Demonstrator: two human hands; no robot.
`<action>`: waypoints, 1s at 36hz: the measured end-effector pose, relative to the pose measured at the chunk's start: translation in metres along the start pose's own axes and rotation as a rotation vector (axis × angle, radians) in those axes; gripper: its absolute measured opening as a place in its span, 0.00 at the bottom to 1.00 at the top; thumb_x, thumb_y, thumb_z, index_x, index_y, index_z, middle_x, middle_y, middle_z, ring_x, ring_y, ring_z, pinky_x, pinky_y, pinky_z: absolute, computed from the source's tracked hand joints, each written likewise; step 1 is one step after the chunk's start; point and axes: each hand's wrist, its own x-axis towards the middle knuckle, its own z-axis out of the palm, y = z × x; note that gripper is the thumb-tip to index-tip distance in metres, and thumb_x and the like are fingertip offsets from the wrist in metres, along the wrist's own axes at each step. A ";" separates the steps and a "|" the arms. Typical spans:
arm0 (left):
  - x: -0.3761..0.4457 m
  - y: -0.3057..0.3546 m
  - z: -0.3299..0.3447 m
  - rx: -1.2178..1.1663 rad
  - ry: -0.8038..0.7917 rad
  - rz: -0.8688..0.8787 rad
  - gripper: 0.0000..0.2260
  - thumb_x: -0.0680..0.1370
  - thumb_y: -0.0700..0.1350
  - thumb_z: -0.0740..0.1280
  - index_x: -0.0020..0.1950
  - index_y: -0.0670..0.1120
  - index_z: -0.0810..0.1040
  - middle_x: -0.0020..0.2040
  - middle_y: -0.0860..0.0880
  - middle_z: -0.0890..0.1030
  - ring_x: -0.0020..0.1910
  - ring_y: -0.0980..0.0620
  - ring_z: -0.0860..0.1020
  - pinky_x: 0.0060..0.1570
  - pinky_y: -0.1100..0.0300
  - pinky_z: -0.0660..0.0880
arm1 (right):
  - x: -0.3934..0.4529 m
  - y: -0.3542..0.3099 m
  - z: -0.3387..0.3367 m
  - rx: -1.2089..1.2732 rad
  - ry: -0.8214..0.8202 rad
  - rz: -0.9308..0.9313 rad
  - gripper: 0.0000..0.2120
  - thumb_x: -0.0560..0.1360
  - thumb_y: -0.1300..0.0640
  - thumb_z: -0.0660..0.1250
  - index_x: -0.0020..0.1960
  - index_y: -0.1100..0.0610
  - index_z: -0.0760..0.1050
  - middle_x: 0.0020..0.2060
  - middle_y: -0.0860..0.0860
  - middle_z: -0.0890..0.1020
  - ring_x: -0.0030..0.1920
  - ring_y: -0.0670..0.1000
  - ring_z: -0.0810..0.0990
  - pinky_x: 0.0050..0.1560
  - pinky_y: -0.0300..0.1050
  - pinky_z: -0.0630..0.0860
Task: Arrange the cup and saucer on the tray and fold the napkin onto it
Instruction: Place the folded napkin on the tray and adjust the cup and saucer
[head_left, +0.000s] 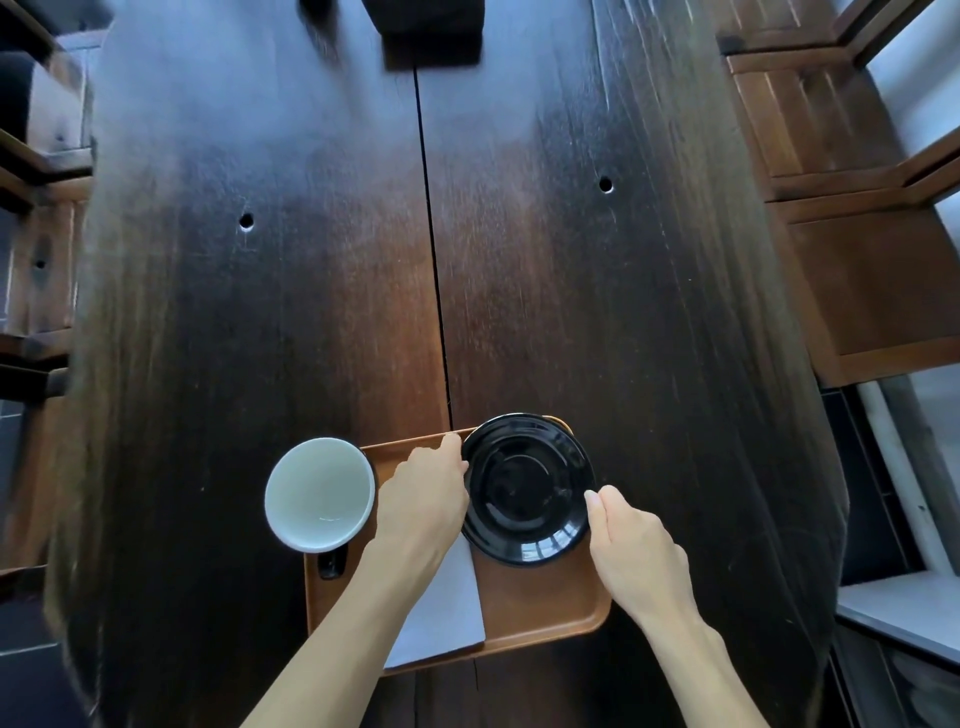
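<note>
A brown wooden tray (545, 608) lies at the near edge of the dark table. A glossy black saucer (527, 488) is over the tray's far right part, held at both sides: my left hand (421, 499) grips its left rim and my right hand (631, 540) pinches its right rim. A cup (319, 493), white inside with a black handle toward me, stands at the tray's left end. A grey-white folded napkin (447, 608) lies flat on the tray, partly hidden under my left forearm.
The long dark wooden table (311, 286) stretches away, split by a lengthwise gap. A black object (431, 31) sits at its far end. Wooden benches or shelves (857, 260) flank the table on both sides.
</note>
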 end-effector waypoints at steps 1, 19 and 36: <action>-0.001 0.000 -0.001 0.045 -0.027 -0.003 0.05 0.84 0.48 0.57 0.49 0.50 0.65 0.41 0.50 0.72 0.38 0.51 0.72 0.38 0.56 0.70 | 0.003 -0.001 -0.002 0.000 -0.004 0.006 0.18 0.84 0.45 0.47 0.39 0.52 0.63 0.32 0.48 0.78 0.35 0.52 0.79 0.42 0.56 0.79; -0.037 -0.024 0.001 0.049 0.076 0.115 0.14 0.83 0.56 0.57 0.41 0.50 0.62 0.33 0.55 0.67 0.29 0.53 0.65 0.27 0.62 0.56 | 0.019 -0.018 -0.020 0.005 0.064 -0.039 0.23 0.83 0.43 0.51 0.34 0.54 0.62 0.27 0.49 0.75 0.30 0.49 0.75 0.35 0.49 0.71; -0.102 -0.098 0.033 -0.106 -0.027 -0.208 0.14 0.81 0.61 0.54 0.48 0.52 0.67 0.40 0.55 0.79 0.35 0.55 0.77 0.28 0.68 0.64 | -0.070 -0.063 0.055 -0.321 -0.279 -0.261 0.24 0.81 0.36 0.47 0.43 0.51 0.71 0.38 0.49 0.80 0.40 0.51 0.81 0.45 0.50 0.79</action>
